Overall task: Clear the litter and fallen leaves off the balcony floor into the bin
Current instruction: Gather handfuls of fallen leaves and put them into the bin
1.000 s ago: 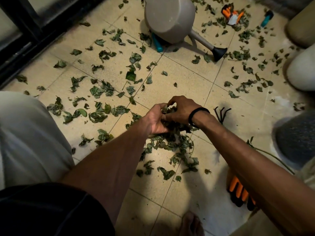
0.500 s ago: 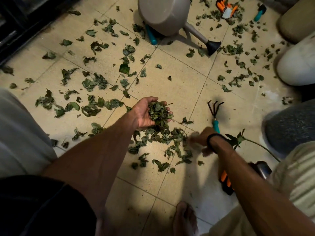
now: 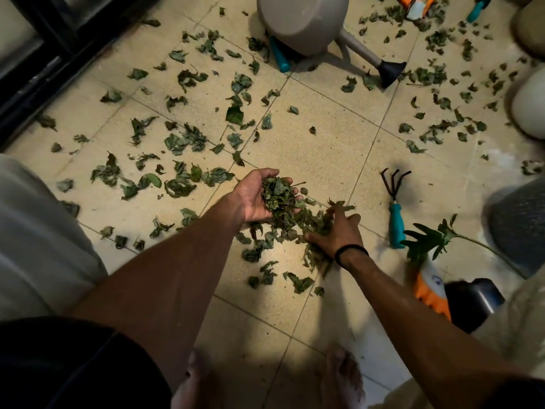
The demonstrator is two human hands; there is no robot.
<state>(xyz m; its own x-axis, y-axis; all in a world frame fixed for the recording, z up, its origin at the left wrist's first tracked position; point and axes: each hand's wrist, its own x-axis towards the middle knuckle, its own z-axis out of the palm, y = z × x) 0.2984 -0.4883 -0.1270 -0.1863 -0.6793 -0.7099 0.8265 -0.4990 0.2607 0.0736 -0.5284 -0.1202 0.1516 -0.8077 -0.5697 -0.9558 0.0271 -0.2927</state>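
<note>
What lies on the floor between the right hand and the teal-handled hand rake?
Bare tile, in the head view: the right hand rakes the leaf pile; the hand rake lies apart.

— What colours are showing around the left hand (image 3: 256,197)?

— It is cupping a clump of leaves (image 3: 278,196) that is showing dull dark green, and the same green is speckling the pale cream floor tiles (image 3: 324,149) under the grip (thin grey grout lines are crossing them).

— And beside the right hand (image 3: 339,231)?

— A black band (image 3: 351,251) is circling its wrist. Just to the right of that hand a hand rake (image 3: 393,211) is showing black prongs and a teal handle. Beyond the grip, a watering can (image 3: 303,22) is looking beige-grey with a black nozzle.
</note>
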